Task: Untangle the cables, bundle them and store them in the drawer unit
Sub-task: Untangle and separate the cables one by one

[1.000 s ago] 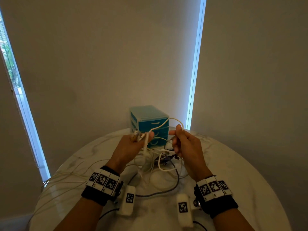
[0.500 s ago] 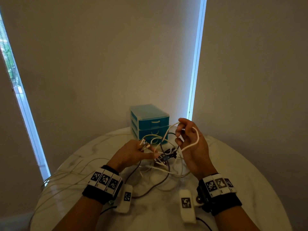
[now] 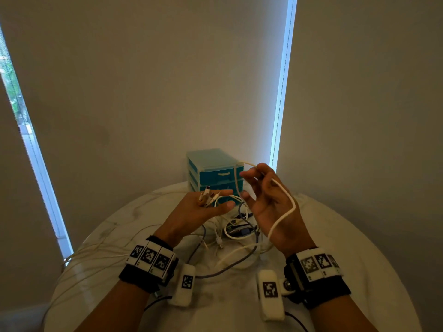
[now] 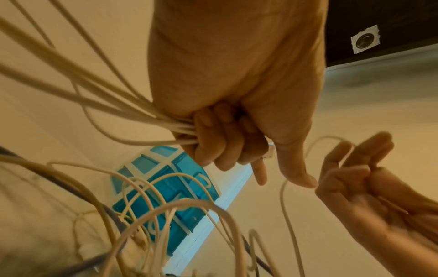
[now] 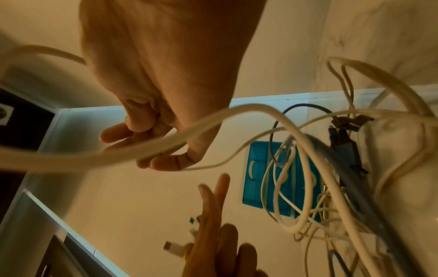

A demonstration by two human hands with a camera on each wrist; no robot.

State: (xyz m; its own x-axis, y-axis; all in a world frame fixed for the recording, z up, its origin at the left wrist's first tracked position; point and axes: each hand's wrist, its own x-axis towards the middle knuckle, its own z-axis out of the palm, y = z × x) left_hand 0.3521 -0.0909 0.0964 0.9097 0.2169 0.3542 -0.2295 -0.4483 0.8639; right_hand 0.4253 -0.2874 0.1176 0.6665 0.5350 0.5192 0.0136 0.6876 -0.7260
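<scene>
Cables point(image 3: 237, 231) lie tangled on your round desk point(image 3: 359, 236), w/ teal drawer unit point(image 3: 215, 173) at its far edge, drawers closed. Your left hand point(image 3: 203, 209): grip clenched round a bunch of cable ends point(image 3: 207, 196). Your right hand point(image 3: 268, 202): fingers loosely curled, one white cable point(image 3: 291, 207) looped over them, draped behind the hand.

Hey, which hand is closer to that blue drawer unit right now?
Right. The right hand is raised just in front of the drawer unit, overlapping its right edge; the left hand sits lower, nearer the person.
</scene>
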